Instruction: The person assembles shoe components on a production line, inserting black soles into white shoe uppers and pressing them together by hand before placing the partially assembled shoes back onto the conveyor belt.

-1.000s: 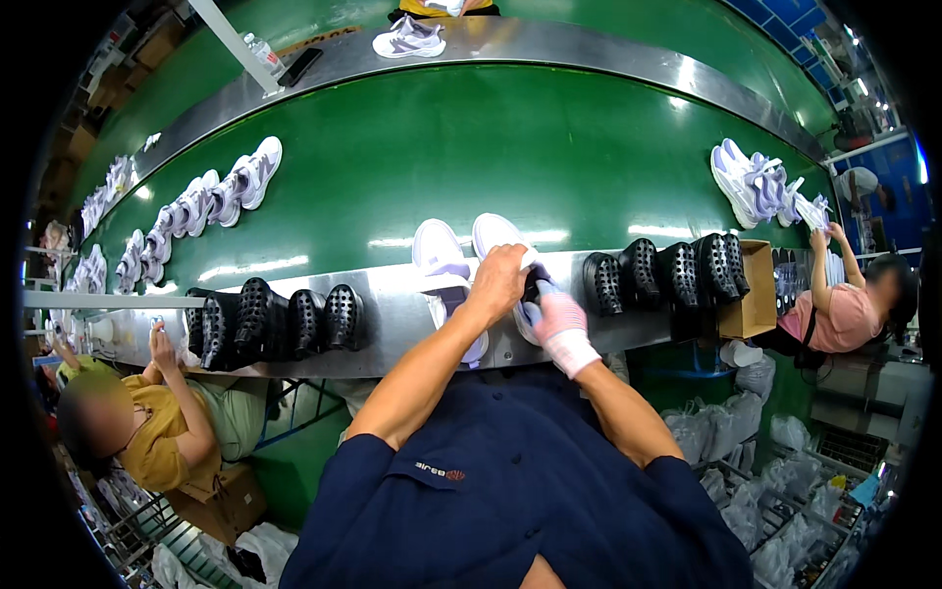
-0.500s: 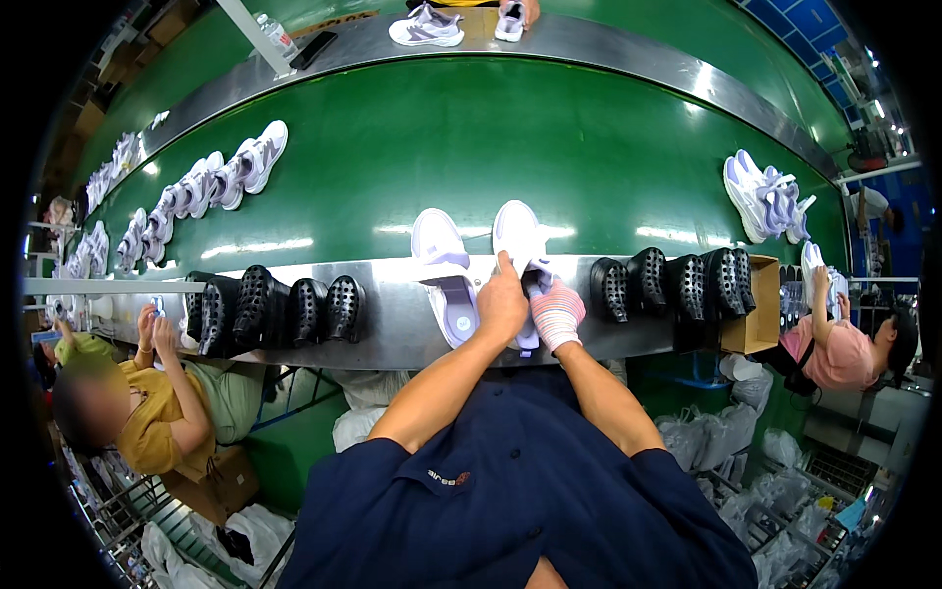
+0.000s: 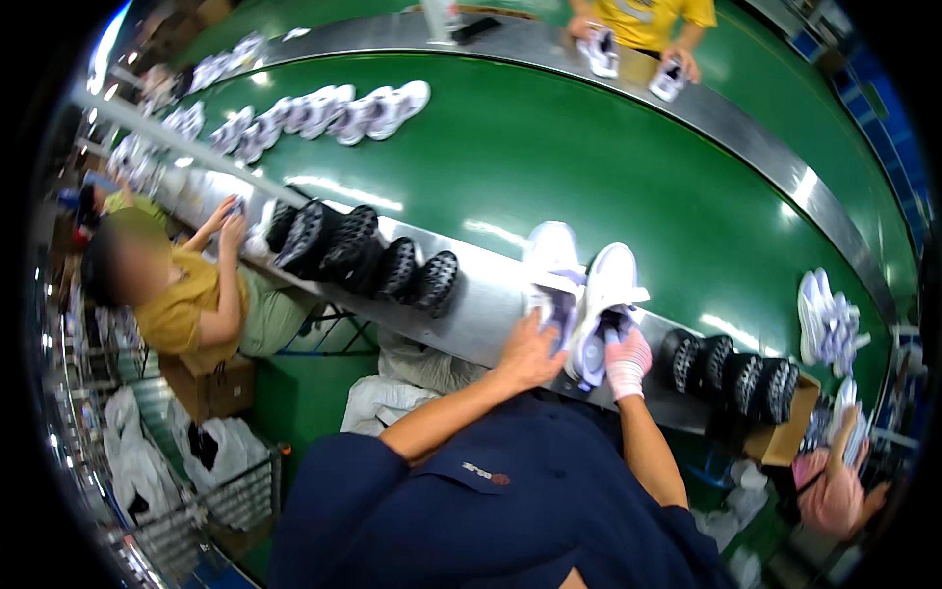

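While left hand (image 3: pixel 530 355) presses flat, fingers spread, on left shoe (image 3: pixel 551 275), gloved right hand (image 3: pixel 625 358) clasps right shoe (image 3: pixel 601 309); steady both heels evenly on steel ledge (image 3: pixel 471 314).

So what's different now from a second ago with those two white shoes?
Mostly the head turned: the view swung, so everything sits tilted. The left hand has slid onto the left shoe; earlier it reached across to the right shoe. The gloved right hand still grips that one. Both shoes stay on the steel ledge.
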Demonstrator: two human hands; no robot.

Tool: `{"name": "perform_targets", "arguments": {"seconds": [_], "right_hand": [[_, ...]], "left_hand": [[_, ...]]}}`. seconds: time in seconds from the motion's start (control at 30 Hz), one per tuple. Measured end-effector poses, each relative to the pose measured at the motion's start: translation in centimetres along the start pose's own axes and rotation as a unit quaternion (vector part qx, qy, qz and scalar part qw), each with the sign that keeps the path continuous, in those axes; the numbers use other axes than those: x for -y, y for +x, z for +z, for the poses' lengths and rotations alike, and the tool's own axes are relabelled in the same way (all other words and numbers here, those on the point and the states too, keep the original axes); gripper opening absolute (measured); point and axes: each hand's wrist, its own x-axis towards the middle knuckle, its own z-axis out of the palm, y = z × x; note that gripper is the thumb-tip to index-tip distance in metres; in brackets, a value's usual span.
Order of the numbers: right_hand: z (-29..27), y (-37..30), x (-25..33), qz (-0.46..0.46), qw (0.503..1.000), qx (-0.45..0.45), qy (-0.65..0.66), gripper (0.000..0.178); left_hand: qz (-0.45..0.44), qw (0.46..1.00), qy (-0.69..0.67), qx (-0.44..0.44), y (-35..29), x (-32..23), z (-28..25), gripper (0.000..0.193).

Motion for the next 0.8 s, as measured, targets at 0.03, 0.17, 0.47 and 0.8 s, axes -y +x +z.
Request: {"name": "perform_targets", "arguments": {"seconds": [0.03, 0.17, 0.47, 0.8], "right_hand": [[-0.7, -0.2, 1.0, -0.013, 1.000, 0.011, -0.006, 0.042], [-2.8, -1.3, 0.2, -0.102, 0.992, 0.072, 0.031, 0.049], [-7.6, -5.8, -2.6, -0.078, 0.978, -0.013, 0.193, 0.020], [-6.1, -8.1, 2.2, -0.102, 0.960, 0.060, 0.255, 0.011]], "left_hand": [[0.032, 0.999, 0.016, -0.025, 0.3, 0.7, 1.5, 0.043], [0.026, 0.992, -0.118, -0.036, -0.6, -0.2, -3.0, 0.035], [-0.082, 0.829, 0.208, -0.513, -7.8, 12.1, -31.6, 0.010], [-0.340, 0.834, 0.271, -0.341, -6.6, 29.6, -35.8, 0.053]]}}
